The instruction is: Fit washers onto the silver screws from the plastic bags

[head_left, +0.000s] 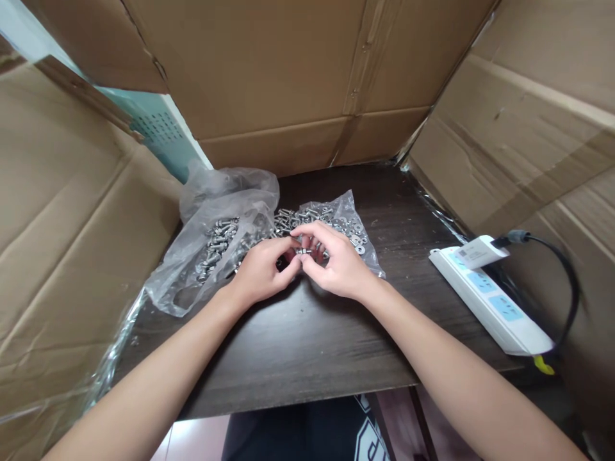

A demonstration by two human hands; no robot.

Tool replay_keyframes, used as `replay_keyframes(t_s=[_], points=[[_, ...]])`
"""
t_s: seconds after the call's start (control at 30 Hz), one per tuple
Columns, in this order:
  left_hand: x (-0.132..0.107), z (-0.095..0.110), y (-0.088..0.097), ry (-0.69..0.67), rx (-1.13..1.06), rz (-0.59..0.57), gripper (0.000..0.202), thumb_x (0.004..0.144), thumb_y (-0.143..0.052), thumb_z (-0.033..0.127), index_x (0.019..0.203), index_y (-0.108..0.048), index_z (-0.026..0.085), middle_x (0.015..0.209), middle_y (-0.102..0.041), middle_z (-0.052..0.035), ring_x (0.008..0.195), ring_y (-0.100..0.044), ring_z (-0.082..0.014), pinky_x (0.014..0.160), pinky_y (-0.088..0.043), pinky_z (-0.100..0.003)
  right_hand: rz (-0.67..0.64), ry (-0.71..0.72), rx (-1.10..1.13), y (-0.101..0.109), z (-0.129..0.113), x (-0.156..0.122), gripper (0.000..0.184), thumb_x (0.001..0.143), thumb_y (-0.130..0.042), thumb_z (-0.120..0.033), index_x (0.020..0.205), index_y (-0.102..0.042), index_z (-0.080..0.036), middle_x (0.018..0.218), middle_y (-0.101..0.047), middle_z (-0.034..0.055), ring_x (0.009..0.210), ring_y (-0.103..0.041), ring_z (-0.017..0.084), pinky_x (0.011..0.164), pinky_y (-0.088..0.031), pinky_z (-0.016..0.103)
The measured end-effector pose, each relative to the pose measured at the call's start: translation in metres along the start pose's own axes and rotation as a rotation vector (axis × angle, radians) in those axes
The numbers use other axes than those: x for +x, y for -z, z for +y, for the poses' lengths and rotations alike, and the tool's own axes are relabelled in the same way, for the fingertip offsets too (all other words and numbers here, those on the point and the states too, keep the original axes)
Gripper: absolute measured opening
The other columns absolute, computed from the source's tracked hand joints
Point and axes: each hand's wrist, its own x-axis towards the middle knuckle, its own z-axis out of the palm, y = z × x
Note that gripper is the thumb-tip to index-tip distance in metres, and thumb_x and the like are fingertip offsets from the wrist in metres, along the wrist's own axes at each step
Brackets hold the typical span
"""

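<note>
A: What is held?
B: A bolt (303,251), at the centre — it is pinched by the left hand (262,270) and right hand (339,261), the fingers of each drawn nearly together at the tips.
A: And the surface?
B: A dark, wood-grained table (307,346). From the hands, a bag (166,285) of bolts is spread at nine, more are heaped at twelve, washers (358,239) are scattered just before three, and a power strip (497,310) is set just past three.
A: The room?
B: Cardboard (278,70) is stood round from nine through twelve to three — pale floor (185,442) is glimpsed at seven.
</note>
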Motion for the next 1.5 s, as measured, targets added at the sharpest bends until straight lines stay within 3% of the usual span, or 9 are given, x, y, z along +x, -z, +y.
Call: replay_keyframes(t_s=[0.53,1.13,1.5], points=[[-0.002,-0.002,-0.0029,0.035,-0.004,0.031,0.016,0.099,-0.055,0.023,0.11,-0.066,0.019,0.076,-0.071,-0.0001,0.069,-0.066,-0.0167,0.073,-0.049,-0.029,0.0,-0.084,-0.101,0.0015,0.0009,0.0005,0.028,0.092,-0.054,-0.019,0.12,-0.059,-0.02,0.09,-0.064,0.0022,0.07,-0.059,0.015,0.07,-0.051,0.031],[-0.0028,0.002,-0.0021,-0.013,0.066,-0.024,0.01,0.095,-0.058,0.023,0.098,-0.066,0.018,0.075,-0.074,-0.0008,0.067,-0.068,-0.0186,0.075,-0.048,-0.032,0.018,-0.017,-0.254,0.0003,0.0029,-0.0026,0.03,0.094,-0.053,-0.019,0.122,-0.061,-0.02,0.084,-0.067,0.0009,0.066,-0.062,0.015,0.065,-0.051,0.028],[-0.003,0.0037,-0.0009,-0.034,0.134,-0.046,0.013,0.096,-0.053,0.025,0.088,-0.061,0.018,0.074,-0.071,-0.0017,0.067,-0.067,-0.0187,0.075,-0.047,-0.033,0.042,0.076,-0.269,-0.0007,0.0038,-0.0031,0.026,0.094,-0.052,-0.017,0.117,-0.063,-0.021,0.101,-0.073,0.006,0.078,-0.068,0.018,0.074,-0.056,0.031]])
